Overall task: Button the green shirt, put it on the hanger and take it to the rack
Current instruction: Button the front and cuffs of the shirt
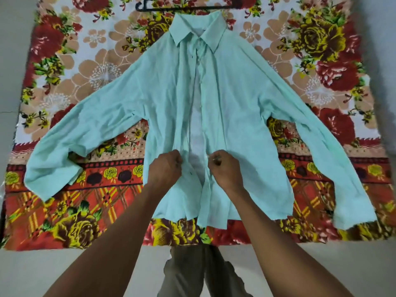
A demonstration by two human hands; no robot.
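Note:
A pale green shirt (235, 116) lies face up on a floral cloth, sleeves spread wide, its front open down the middle with the white inside showing. My left hand (166, 168) pinches the left front edge low on the shirt. My right hand (225, 168) pinches the right front edge at the same height. The two edges are a small gap apart. A black hanger (182, 7) lies just beyond the collar at the top of the view.
The floral cloth (64, 200) covers the floor under the shirt. Pale bare floor (85, 266) runs along the near side. My legs in dark trousers (192, 271) show at the bottom centre. No rack is in view.

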